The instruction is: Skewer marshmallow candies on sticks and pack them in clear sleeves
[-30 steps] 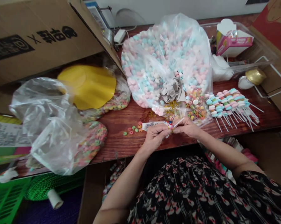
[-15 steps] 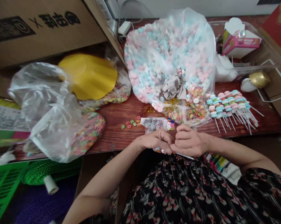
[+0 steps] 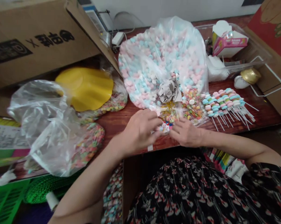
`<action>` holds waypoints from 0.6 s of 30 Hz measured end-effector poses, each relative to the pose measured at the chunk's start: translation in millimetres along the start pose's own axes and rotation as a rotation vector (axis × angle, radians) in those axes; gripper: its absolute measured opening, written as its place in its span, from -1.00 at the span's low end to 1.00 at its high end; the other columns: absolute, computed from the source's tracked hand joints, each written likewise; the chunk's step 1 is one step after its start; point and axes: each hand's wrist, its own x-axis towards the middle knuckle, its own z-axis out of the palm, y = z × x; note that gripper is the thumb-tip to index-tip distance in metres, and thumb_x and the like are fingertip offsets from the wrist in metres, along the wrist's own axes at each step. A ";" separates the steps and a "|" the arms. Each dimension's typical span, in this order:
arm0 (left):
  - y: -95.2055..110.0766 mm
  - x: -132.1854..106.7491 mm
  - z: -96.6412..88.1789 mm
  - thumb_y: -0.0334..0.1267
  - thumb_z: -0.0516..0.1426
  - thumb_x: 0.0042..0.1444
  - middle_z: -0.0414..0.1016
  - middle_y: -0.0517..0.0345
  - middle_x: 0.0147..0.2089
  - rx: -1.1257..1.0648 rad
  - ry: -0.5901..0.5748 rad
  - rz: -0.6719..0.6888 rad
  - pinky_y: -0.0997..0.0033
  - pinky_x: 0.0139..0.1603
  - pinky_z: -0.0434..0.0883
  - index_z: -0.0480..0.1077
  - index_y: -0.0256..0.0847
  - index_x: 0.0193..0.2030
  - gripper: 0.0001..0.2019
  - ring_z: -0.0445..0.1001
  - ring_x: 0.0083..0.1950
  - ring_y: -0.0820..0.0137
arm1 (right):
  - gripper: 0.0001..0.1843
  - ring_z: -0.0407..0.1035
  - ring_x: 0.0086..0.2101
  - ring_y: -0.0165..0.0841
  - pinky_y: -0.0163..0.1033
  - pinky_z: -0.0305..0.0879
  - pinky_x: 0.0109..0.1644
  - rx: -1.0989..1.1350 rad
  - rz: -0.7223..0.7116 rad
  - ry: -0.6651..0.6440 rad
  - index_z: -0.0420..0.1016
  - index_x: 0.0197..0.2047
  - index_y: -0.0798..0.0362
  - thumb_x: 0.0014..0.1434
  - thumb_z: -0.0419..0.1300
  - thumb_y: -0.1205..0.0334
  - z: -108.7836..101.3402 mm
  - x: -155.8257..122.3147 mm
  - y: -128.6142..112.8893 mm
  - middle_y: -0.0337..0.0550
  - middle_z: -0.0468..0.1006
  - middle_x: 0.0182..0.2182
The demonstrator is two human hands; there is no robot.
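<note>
My left hand (image 3: 138, 130) lies on the wooden table (image 3: 121, 119), its fingers curled onto a small printed clear packet (image 3: 166, 127). Facing it, my right hand (image 3: 185, 134) pinches the same packet from the right. A short white strip (image 3: 150, 147) shows under my left hand at the table edge. Just behind the packet sits a small bag of coloured ring candies (image 3: 193, 109). Behind that is a big clear bag of pink, blue and white candies (image 3: 163, 59). Candy skewers on white sticks (image 3: 224, 102) lie to the right of my right hand.
A cardboard box (image 3: 37, 40) leans at the back left above a yellow disc (image 3: 86, 88). Crumpled clear bags of ring candies (image 3: 56, 130) fill the left. A pink carton (image 3: 226, 43), a gold roll (image 3: 249, 76) and a white wire frame (image 3: 268, 74) stand at the right. Green cord spool (image 3: 42, 186) below.
Both hands have moved from the table's near edge forward onto the table and now hold the printed packet. My left hand now covers the loose ring candies.
</note>
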 end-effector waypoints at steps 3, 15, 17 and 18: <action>24.5 -4.2 23.3 -0.30 0.05 0.22 0.48 0.07 -0.23 0.241 0.003 0.336 0.24 -0.26 0.29 0.47 -0.17 -0.23 -0.84 0.33 -0.24 0.27 | -0.74 0.14 -0.51 -0.43 -0.26 0.01 -0.37 0.299 0.363 0.144 0.35 -0.47 0.09 0.23 -0.04 0.33 -3.4 12.5 12.6 -0.25 0.32 -0.59; -20.1 -27.7 67.2 0.07 0.17 0.13 0.41 -0.05 0.17 -1.024 0.562 -0.257 0.10 0.24 0.31 0.35 -0.08 0.20 -0.47 0.36 0.22 0.18 | -0.81 0.22 -0.52 -0.48 -0.34 0.17 -0.39 1.065 0.690 0.057 0.41 -0.42 0.09 0.19 0.09 0.22 27.8 31.7 -12.4 -0.31 0.38 -0.57; -13.1 -41.9 74.1 0.16 0.12 0.13 0.41 -0.11 0.18 -1.193 0.428 -0.281 0.00 0.28 0.26 0.36 -0.13 0.20 -0.41 0.31 0.27 0.09 | -0.81 0.32 -0.36 -0.40 -0.26 0.25 -0.21 0.785 0.445 0.074 0.44 -0.34 0.09 0.22 0.04 0.26 39.9 36.5 -20.9 -0.20 0.48 -0.43; -12.0 -50.6 76.4 0.17 0.13 0.11 0.39 -0.13 0.20 -1.200 0.389 -0.302 -0.04 0.32 0.21 0.37 -0.15 0.19 -0.40 0.28 0.30 0.05 | -0.82 0.33 -0.30 -0.35 -0.21 0.25 -0.16 0.636 0.311 0.070 0.44 -0.31 0.09 0.21 0.03 0.28 46.8 38.9 -27.5 -0.15 0.50 -0.38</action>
